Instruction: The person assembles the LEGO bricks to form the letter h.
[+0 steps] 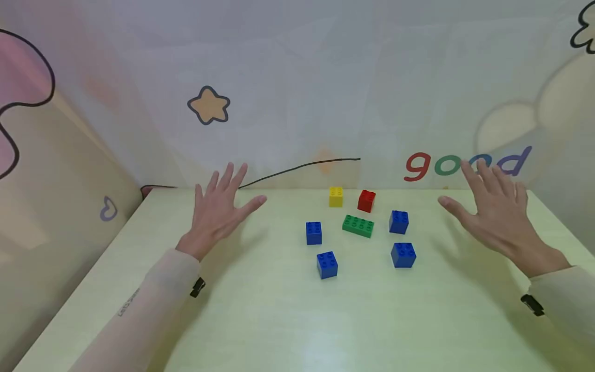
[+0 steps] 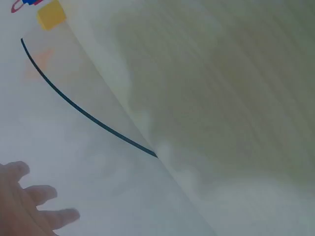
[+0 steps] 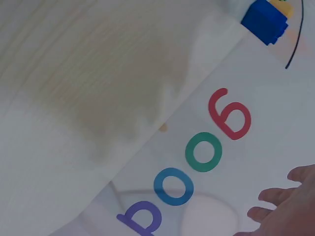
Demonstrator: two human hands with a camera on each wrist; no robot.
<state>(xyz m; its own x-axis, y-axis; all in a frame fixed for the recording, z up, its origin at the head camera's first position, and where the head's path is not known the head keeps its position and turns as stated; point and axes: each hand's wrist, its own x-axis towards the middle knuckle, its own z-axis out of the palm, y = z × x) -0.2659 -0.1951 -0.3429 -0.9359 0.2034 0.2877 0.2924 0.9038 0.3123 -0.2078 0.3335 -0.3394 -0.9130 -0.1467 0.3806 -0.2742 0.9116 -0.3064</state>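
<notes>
My left hand point(image 1: 217, 214) is held above the table's left side, fingers spread, with nothing in it. Over the right side, my right hand point(image 1: 499, 219) has its fingers spread too and holds nothing. Toy building bricks lie apart between them: a yellow brick point(image 1: 335, 197) and a red brick point(image 1: 366, 201) at the back, and a long green brick point(image 1: 358, 226) in the middle. Nearest the left hand are a blue brick point(image 1: 313, 233) and another blue brick point(image 1: 327, 265). Two more, a blue brick point(image 1: 398, 222) and a blue brick point(image 1: 403, 255), lie toward the right hand.
The pale table point(image 1: 279, 320) meets a printed backdrop point(image 1: 288, 103) along its far edge. A star, a black curved line and the coloured word "good" are printed there. Another printed panel point(image 1: 56, 206) stands along the left side. Both hands cast shadows on the table.
</notes>
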